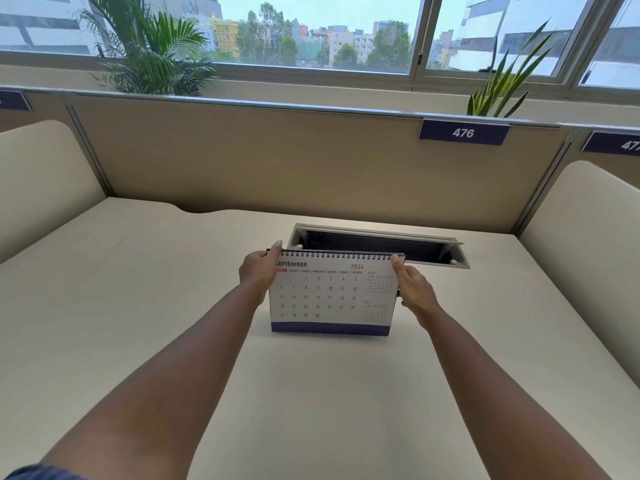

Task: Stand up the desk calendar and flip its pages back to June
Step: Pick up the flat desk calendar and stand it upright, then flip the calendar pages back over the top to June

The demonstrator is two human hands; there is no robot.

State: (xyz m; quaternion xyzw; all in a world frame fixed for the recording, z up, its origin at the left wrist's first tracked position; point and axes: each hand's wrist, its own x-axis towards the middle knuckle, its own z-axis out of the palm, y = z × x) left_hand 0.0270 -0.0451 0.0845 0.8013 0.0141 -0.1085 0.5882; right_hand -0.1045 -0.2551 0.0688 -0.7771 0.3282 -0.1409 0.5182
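**Calendar upright on September, spiral edge on top between both hands**

The desk calendar (332, 296) stands on the desk (138, 306) just in front of the open cable tray (381, 242), its printed face toward the person and leaning slightly back. The page showing reads September 2026. Its long axis runs left to right, with the wire spiral binding (341, 254) along the top edge and the dark blue base strip touching the desk.

The left hand (259, 271) is closed on the calendar's upper left corner, thumb over the front by the month heading and the other fingers hidden behind. The right hand (414, 289) clasps the upper right edge, thumb at the end of the spiral; its fingers behind the card cannot be seen. Both grips sit at the ends of the calendar, about equally near the binding.

Standing up looks done or nearly so; whether the rear support is fully spread cannot be told from here. What matters next is that the hinge lies along the top, so pages must swing over that spiral from behind to bring June forward, three months short of the one showing. One hand will probably need to steady the base while the other turns the pages.
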